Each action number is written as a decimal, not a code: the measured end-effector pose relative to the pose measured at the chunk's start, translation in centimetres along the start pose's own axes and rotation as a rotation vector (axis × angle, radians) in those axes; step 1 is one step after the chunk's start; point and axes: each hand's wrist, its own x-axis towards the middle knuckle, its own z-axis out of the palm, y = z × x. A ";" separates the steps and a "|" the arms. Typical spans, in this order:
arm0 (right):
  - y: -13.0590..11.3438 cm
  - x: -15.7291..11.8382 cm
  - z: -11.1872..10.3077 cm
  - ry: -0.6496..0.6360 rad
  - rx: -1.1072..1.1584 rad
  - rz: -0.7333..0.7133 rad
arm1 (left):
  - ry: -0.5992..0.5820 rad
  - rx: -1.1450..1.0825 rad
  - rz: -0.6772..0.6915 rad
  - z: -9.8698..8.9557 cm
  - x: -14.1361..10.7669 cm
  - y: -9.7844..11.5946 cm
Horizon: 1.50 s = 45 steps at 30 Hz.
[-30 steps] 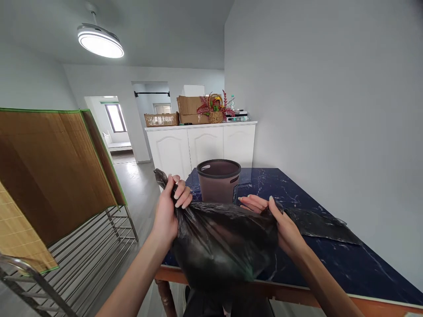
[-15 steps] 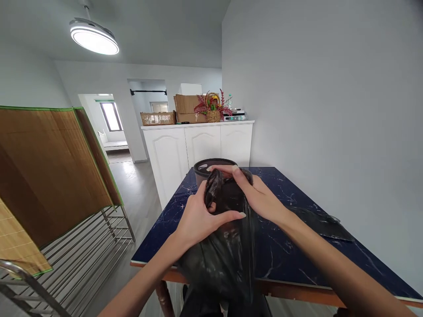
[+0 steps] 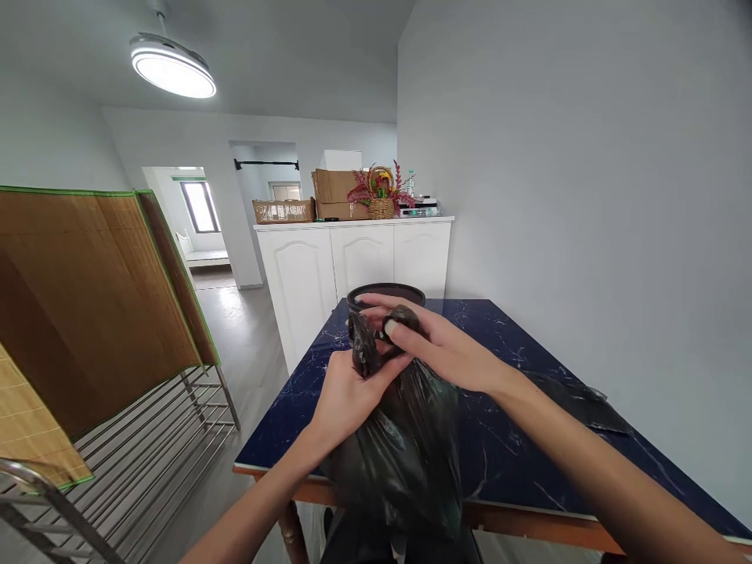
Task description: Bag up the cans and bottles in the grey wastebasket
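A black plastic bag (image 3: 405, 462) hangs from both hands over the table's near edge, its body drooping toward my lap. My left hand (image 3: 352, 392) is closed around the gathered neck, and a twisted end sticks up above its thumb. With thumb and fingers, my right hand (image 3: 432, 341) pinches a loop of the bag's top, close against the left. Behind the hands stands a dark round bin (image 3: 388, 291), its rim showing and most of its body hidden.
The dark blue marbled table (image 3: 499, 462) carries another flat black plastic bag (image 3: 579, 401) at right. Beyond is a white cabinet (image 3: 364, 254) with cardboard boxes (image 3: 338, 194) and a flower basket (image 3: 381, 207). A metal rack (image 3: 153, 427) with a bamboo mat (image 3: 88, 305) stands left.
My right hand has moved left, nearer the left hand. The bag's wide opening has drawn together into a bunched neck with twisted ends.
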 end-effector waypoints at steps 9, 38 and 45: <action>3.5 -2.0 0.8 0.003 -0.040 0.020 | -0.017 -0.034 0.036 -0.8 -0.3 -0.4; 2.8 -0.1 4.2 0.302 0.166 0.501 | -0.098 0.169 0.045 -5.1 0.3 -0.1; 2.2 0.1 6.4 0.078 -0.090 0.123 | -0.313 0.561 0.357 -5.6 1.4 3.6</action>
